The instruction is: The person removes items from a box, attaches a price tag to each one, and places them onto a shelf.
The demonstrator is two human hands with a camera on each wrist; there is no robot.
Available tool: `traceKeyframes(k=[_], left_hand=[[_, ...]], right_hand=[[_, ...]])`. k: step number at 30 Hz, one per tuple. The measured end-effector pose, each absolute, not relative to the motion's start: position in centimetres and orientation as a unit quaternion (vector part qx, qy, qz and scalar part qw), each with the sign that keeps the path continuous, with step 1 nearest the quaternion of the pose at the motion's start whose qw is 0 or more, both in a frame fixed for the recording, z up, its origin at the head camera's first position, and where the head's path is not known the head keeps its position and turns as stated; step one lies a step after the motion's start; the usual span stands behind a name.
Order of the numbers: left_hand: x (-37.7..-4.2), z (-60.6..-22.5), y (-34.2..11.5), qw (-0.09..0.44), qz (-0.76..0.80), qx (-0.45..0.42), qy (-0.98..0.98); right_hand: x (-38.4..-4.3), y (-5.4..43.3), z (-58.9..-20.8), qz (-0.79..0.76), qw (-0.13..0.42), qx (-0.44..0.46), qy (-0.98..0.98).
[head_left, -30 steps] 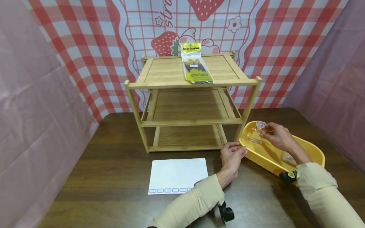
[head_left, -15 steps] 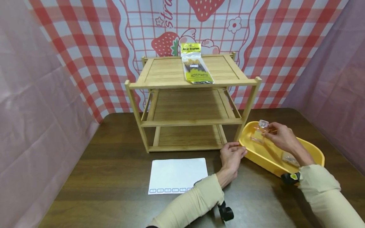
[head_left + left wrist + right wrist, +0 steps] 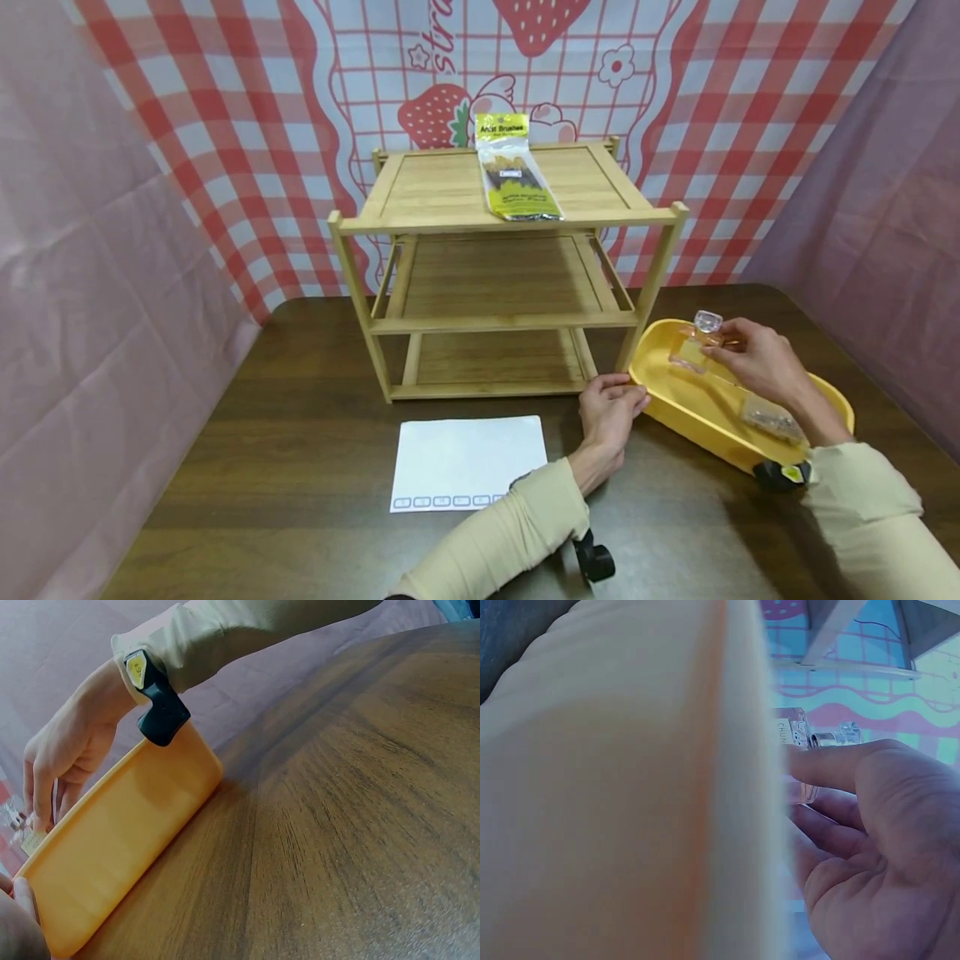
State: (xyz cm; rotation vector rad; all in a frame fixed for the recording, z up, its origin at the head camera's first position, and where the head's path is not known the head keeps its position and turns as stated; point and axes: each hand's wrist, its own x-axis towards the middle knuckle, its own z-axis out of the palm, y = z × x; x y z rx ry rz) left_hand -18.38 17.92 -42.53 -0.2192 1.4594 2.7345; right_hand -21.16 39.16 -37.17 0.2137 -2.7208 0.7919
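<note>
My right hand (image 3: 761, 358) pinches a small clear perfume bottle (image 3: 690, 350) with a faceted clear cap and a pale label. The bottle is upright, slightly tilted, over the left end of a yellow plastic tray (image 3: 690, 421). In the right wrist view, thumb and fingers hold the bottle (image 3: 802, 791) from either side, while the tray wall hides part of it. My left hand (image 3: 609, 417) grips the tray's near left corner, thumb and fingers at the rim. Inside the tray, a clear packet (image 3: 772, 419) of small, indistinct contents lies near the right wrist.
A three-tier wooden shelf (image 3: 502, 321) stands behind, left of the tray. On its top lies a pack of artist brushes (image 3: 517, 179). A white sheet (image 3: 468, 458) with small printed boxes lies on the dark wooden table (image 3: 247, 483). Checked cloth hangs behind.
My right hand has moved the perfume bottle slightly right and up over the tray. More of the clear packet shows now. The left hand stays at the tray's corner.
</note>
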Motion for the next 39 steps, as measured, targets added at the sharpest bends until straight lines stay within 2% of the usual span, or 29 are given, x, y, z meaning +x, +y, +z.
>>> traceKeyframes(k=[17,31,39], left_hand=[[-18.6,-43.2,16.4,0.062,0.905,-0.036,0.419],[-18.9,-42.7,11.8,0.065,0.876,0.008,0.478],[-19.1,-42.6,8.9,0.036,0.853,0.021,0.521]], right_hand=[[-18.1,38.6,-34.1,0.299,0.186,0.045,-0.935],[-15.5,35.7,-32.9,0.352,0.149,0.086,-0.92],[-15.3,34.4,-33.7,0.38,0.126,0.12,-0.908]])
